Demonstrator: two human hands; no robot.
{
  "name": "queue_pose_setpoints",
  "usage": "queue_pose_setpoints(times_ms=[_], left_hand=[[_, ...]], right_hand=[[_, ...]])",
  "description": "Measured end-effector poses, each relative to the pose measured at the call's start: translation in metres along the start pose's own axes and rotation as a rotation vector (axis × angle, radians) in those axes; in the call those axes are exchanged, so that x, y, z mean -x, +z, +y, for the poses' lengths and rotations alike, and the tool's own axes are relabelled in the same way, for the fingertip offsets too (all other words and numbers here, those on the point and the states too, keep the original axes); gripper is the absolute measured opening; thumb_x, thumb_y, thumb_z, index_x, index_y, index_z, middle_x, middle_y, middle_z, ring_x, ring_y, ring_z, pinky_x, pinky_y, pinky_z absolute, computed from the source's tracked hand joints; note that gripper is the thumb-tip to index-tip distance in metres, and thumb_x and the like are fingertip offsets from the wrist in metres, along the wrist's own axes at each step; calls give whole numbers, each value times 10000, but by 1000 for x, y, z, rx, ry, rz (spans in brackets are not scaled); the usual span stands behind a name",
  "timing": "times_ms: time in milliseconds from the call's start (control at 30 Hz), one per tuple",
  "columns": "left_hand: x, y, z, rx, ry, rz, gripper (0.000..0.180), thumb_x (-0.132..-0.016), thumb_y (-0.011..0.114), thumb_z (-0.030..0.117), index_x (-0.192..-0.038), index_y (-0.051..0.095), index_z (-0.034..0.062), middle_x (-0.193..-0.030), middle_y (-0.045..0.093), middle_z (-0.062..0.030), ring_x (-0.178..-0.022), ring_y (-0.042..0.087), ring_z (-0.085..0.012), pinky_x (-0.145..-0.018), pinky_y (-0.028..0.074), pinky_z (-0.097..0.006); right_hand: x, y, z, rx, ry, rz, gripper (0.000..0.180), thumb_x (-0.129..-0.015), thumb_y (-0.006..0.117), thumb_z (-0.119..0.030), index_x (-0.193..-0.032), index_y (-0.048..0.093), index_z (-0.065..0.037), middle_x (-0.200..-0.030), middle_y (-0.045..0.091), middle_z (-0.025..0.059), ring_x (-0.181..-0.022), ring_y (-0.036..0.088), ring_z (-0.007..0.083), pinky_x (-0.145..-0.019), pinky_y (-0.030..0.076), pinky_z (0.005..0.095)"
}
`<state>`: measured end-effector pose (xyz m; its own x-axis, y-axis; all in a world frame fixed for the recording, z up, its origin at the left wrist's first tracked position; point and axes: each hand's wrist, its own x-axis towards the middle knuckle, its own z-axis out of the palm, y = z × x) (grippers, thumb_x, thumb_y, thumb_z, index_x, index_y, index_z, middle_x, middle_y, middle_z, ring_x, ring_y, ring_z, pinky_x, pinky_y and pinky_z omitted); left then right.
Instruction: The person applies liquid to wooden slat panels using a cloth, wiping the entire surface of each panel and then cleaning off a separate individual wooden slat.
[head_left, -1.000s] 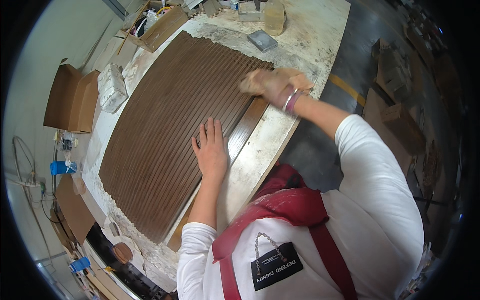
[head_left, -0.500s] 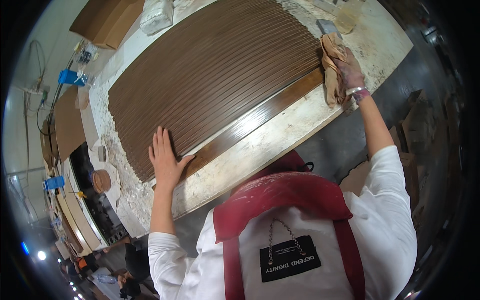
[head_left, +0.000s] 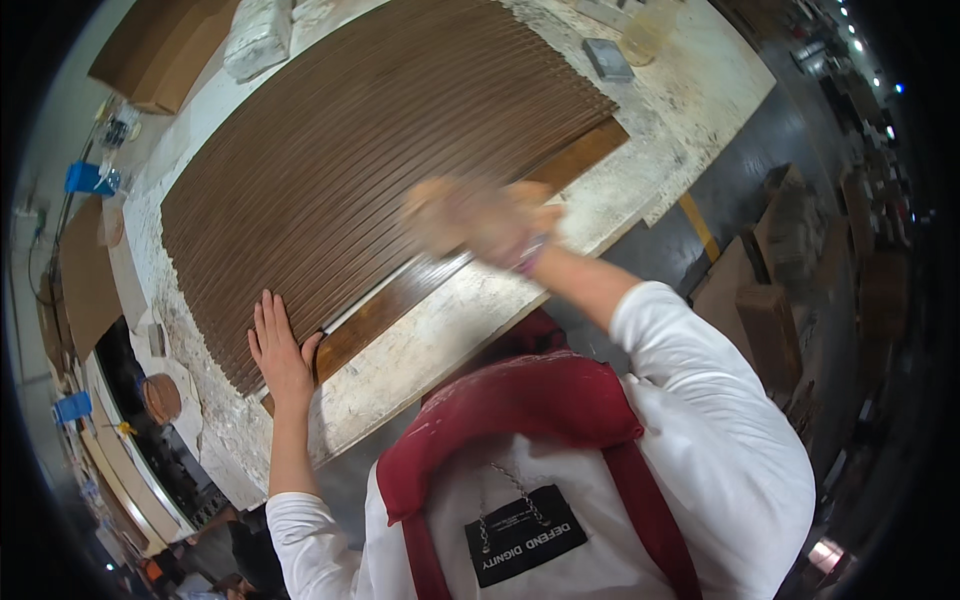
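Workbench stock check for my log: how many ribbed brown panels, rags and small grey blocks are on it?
Ribbed brown panel: 1
Rag, blurred, in the right hand: 1
Small grey block: 1
Total: 3
The left hand lies flat on the panel's corner.

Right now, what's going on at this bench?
A person in a white top and red apron leans over a ribbed brown wooden panel lying on a paint-spattered white workbench. The left hand lies flat on the panel's near corner. The right hand, motion-blurred, holds a tan cloth against the panel's smooth front edge strip. A small grey block lies at the bench's far end.
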<state>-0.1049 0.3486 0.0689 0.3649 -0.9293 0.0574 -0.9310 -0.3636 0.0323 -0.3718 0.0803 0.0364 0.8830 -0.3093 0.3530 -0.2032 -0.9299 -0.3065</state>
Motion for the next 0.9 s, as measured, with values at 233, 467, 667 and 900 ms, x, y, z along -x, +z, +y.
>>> queue_pose_setpoints(times_ms=[233,467,667,900], left_hand=[[3,-2,-17,128,48,18,830,-833,690,384,-1493,307,60,-1584,257,-108,-1440,267,-325,-1146,199,-526],[3,-10,-33,65,18,-5,878,-808,707,401,-1501,282,69,-1586,247,-94,-1438,266,-311,-1142,220,-533],[10,-5,-33,42,10,12,891,-788,731,375,-1500,285,79,-1585,251,-83,-1439,277,-286,-1141,234,-528],[8,-6,-37,97,8,56,901,-776,745,378,-1509,288,120,-1583,260,-54,-1434,292,-262,-1139,249,-524]], right_hand=[[63,-141,140,-324,1175,343,399,-951,457,-33,-1349,494,-36,-1258,583,114,-1136,562,183,-969,438,289],[16,-85,62,27,218,189,528,-837,622,23,-1349,491,21,-1236,591,157,-1155,568,243,-989,454,311],[-100,26,-115,-189,-238,-98,77,-747,614,-83,-819,641,-78,-831,639,114,-804,629,321,-721,515,423],[-102,37,-108,-201,-328,-50,120,-739,631,-59,-851,632,-102,-875,628,99,-811,634,288,-682,516,415]])
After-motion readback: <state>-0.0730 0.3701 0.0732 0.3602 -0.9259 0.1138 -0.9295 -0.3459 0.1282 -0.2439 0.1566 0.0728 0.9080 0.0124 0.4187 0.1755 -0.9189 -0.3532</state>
